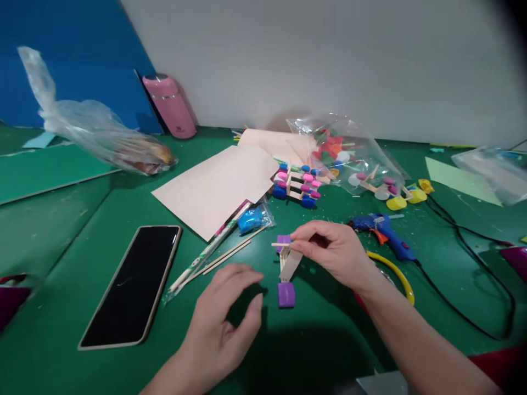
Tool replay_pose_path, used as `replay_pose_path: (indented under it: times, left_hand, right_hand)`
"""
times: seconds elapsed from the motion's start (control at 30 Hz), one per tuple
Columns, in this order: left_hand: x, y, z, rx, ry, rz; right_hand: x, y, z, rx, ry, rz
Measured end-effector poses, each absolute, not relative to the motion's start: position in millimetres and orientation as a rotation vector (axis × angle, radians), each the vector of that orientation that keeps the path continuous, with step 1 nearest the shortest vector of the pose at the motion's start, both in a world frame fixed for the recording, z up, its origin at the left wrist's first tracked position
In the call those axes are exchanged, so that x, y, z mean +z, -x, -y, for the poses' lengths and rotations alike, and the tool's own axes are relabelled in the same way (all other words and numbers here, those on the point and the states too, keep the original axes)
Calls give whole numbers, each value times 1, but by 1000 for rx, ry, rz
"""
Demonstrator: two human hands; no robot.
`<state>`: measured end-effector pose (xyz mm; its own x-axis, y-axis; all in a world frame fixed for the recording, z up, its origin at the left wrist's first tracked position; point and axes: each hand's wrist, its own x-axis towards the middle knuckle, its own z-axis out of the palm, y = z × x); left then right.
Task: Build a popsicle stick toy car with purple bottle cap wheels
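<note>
Right fingers (315,250) pinch the purple-ended, pale wooden stick frame (290,265), left fingers (246,280) half-open, empty; likely mid-assembly, next move calls for left-side steadying.

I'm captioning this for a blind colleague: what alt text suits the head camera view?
A right hand pinches a wooden-stick model with purple ends at a green table; the left hand is open beside it. A phone lies left, a blue glue gun right, and similar colorful models behind.
</note>
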<state>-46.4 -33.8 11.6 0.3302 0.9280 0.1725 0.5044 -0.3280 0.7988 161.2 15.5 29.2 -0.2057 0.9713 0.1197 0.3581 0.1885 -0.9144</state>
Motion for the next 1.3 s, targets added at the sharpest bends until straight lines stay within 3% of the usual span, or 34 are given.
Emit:
replay_pose_path:
  times: [0.2, 0.5, 0.77, 1.3]
  left_hand:
    - [-1, 39, 25, 750, -2169, -1100]
    - [18, 18, -1, 612, -1674, -1122]
    - [9, 8, -12, 533, -1291, -1166]
    - [-19, 7, -13, 686, -1917, -1138]
  right_hand:
    - [31, -157, -19, 977, 1237, 1823]
    - [50, -153, -13, 1105, 1221, 1853]
    - [40, -153, -11, 730, 1227, 2009]
    - [29, -155, -8, 606, 1249, 2046]
